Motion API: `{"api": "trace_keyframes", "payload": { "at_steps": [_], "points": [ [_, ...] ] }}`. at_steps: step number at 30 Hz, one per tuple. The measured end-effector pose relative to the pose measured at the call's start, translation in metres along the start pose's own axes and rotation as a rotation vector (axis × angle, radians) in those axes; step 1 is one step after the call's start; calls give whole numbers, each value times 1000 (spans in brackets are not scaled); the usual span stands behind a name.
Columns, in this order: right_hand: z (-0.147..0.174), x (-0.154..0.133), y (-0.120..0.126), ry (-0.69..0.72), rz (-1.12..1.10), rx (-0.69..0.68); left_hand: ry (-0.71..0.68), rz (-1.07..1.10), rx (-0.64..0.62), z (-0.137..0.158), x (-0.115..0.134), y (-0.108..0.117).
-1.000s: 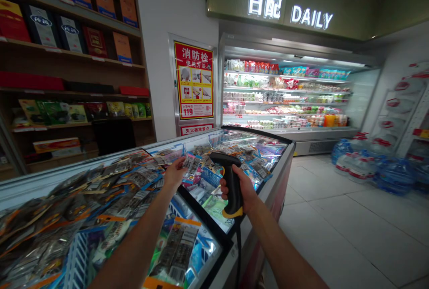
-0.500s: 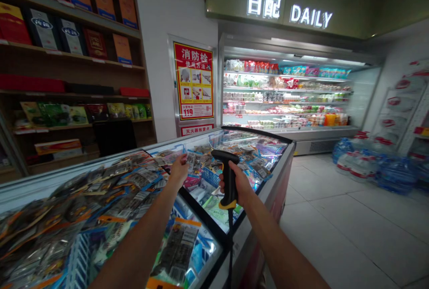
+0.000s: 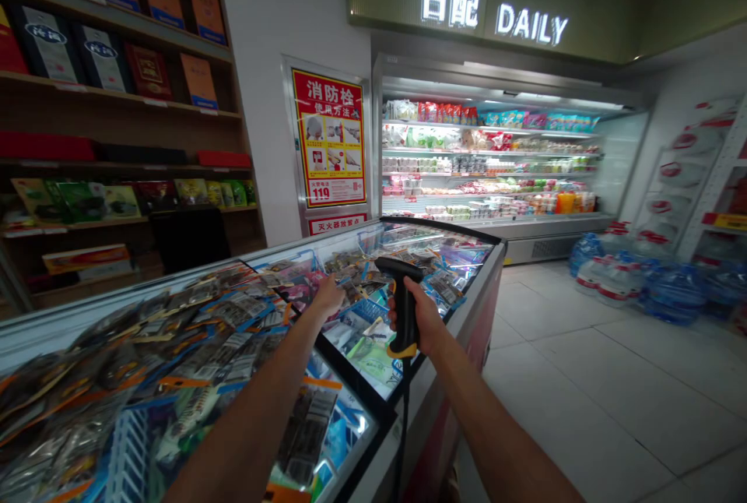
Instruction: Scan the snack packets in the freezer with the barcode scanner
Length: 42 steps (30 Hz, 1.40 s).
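My right hand (image 3: 421,314) is wrapped round the grip of a black and yellow handheld barcode scanner (image 3: 404,312), held upright over the near edge of the chest freezer (image 3: 467,297). Its cable hangs straight down. Ahead and to the left, my left hand (image 3: 327,297) reaches over the packets, back of the hand upward and fingers curled. A pink packet (image 3: 304,290) lies against its left side; whether the fingers grip it is unclear. Dark packets (image 3: 233,316) with orange and blue edges are heaped left of that arm. A blue plastic basket (image 3: 369,310) stands between the hands.
A black divider bar (image 3: 355,374) crosses the freezer. Shelves of boxes (image 3: 149,71) stand at left, and a lit refrigerated display (image 3: 490,168) stands behind. Large water bottles (image 3: 677,293) sit on the tiled floor (image 3: 560,378) at right.
My left hand has moved slightly right and its fingers point lower; pink packaging now shows at its left. The scanner stays in my right hand. The view has turned slightly right.
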State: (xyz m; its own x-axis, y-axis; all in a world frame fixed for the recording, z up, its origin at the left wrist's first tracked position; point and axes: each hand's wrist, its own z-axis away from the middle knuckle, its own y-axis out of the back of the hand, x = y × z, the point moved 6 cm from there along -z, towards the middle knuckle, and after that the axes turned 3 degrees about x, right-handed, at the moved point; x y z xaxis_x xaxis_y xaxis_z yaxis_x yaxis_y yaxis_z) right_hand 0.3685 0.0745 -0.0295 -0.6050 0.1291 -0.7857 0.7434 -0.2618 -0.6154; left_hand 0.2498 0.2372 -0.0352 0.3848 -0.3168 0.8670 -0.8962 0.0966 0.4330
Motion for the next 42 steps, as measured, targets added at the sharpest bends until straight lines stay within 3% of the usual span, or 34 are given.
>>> {"api": "trace_keyframes", "payload": {
  "at_steps": [2,6,8,15,19,22,25,29,32,37,42],
  "points": [
    [1,3,-1,-23,-8,-9,-15,-100,-99,7,0,13],
    [4,8,-4,-49,-18,-21,-108,-231,-578,45,4,23],
    [5,10,-5,-46,-14,-28,-150,-337,-728,68,6,30],
    [10,12,-8,-55,-31,-56,-185,-682,-785,115,12,50],
    [13,12,-10,-60,-35,-62,-142,-764,-762,117,10,50],
    [15,10,-12,-55,-25,-60,-113,-685,-778,111,5,48],
    [17,9,-13,-47,-18,-57,-56,-424,-684,98,6,54],
    [18,8,-15,-40,-5,-57,105,5,-316,72,9,73],
    [17,9,-17,-41,-10,-66,179,330,-132,57,9,72],
    [13,13,-18,-70,-51,-100,222,643,68,40,1,61],
    [9,18,-17,-75,-83,-92,214,763,118,36,-6,58]
  ]
}}
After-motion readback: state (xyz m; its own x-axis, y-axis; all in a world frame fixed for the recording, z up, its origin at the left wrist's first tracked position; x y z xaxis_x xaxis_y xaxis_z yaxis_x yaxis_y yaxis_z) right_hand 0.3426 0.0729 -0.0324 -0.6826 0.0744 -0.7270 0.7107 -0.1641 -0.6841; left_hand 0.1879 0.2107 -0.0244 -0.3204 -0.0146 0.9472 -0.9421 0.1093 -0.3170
